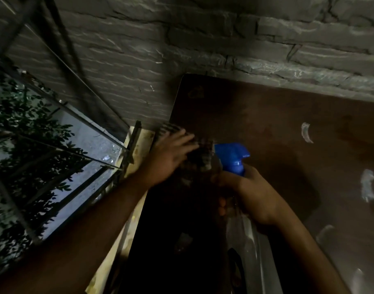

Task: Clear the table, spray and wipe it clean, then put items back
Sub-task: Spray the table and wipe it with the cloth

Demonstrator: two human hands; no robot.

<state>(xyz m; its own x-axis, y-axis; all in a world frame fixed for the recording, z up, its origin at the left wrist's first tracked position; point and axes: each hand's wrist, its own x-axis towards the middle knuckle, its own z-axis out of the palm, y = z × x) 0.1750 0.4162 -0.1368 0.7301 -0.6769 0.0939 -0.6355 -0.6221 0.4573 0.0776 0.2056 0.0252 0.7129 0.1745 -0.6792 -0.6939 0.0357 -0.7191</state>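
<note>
Spraying and wiping at the table's (277, 115) left edge

Right hand (252, 196) is wrapped around the spray bottle (232, 155); beside its blue nozzle, left hand (171, 155) presses spread fingers on a checked cloth (171, 127).

Both forearms bare to the frame edge; hands (173, 153) seemingly ungloved, dimly lit.

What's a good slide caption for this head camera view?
Right hand holds a blue-topped spray bottle over the brown table while left hand presses a checked cloth near its edge.
</note>
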